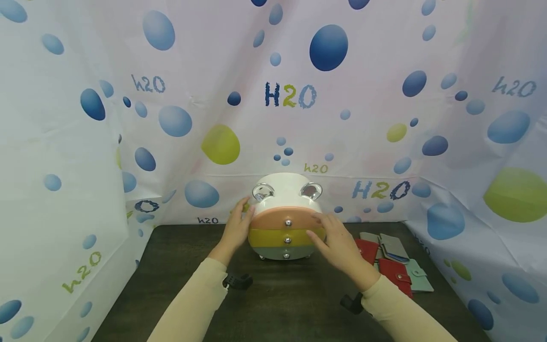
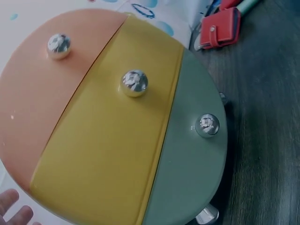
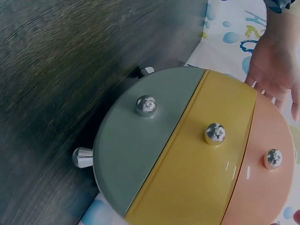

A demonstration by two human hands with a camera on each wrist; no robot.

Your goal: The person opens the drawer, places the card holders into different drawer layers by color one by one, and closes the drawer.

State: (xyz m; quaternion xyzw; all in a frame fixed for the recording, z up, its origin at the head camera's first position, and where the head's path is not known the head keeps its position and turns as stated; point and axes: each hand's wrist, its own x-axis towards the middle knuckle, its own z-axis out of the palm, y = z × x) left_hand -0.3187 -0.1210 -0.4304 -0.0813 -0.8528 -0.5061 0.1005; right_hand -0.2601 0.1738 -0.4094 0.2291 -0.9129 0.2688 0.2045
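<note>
Desk (image 1: 282,304): the drawer box (image 1: 275,217) stands upright toward its far side, so a hard shove from the front could send it into the backdrop (image 1: 248,114).
Drawer box: its three drawers (image 1: 265,238) look shut; their contents are hidden, and so is the back. An uneven push would probably twist or tip it.
Wallets (image 1: 395,273): piled by the right sleeve (image 1: 403,306), which could sweep some aside; they overlap too much to count.
Right hand (image 1: 340,243): fingers spread, in front of the box's right side; I can't tell whether they touch.
Left hand (image 1: 236,229): fingers parted beside the box's left side, pinching nothing I can see; contact is unclear.
Knobs (image 1: 287,240): smooth and round, so fingers might slip off.
Feet (image 3: 83,158): small, likely to skid; any rear ones are out of sight.
</note>
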